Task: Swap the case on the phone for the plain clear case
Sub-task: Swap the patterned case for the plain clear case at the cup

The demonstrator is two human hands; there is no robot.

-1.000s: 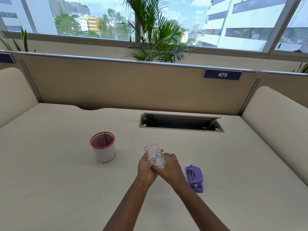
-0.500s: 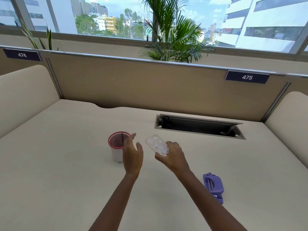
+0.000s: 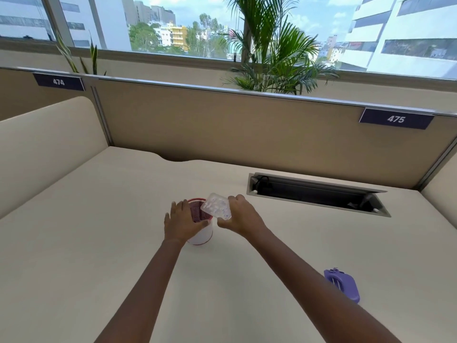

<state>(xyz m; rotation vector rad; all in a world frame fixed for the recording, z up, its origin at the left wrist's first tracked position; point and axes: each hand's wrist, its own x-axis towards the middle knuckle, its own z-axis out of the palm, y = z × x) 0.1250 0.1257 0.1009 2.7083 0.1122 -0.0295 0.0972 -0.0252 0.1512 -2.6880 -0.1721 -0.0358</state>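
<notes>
My right hand (image 3: 241, 215) grips a clear case with a white flower pattern (image 3: 215, 208) by its right edge. It holds the case tilted just above the mouth of a white cup with a red rim (image 3: 201, 235). My left hand (image 3: 179, 222) wraps around the cup's left side, with the thumb across its front. A purple phone (image 3: 342, 284) lies flat on the desk (image 3: 99, 243) to the right, partly behind my right forearm. I cannot tell whether it wears a case. No plain clear case shows; the cup's inside is mostly hidden.
An open cable slot (image 3: 316, 194) is sunk into the desk at the back right. Beige partitions (image 3: 222, 125) close the desk at the back and both sides, with number plates 474 and 475. Plants and a window stand behind.
My hands came apart and moved left and away to the cup. The left hand let go of the patterned case and took hold of the cup; the right carried the case over the cup's mouth.
</notes>
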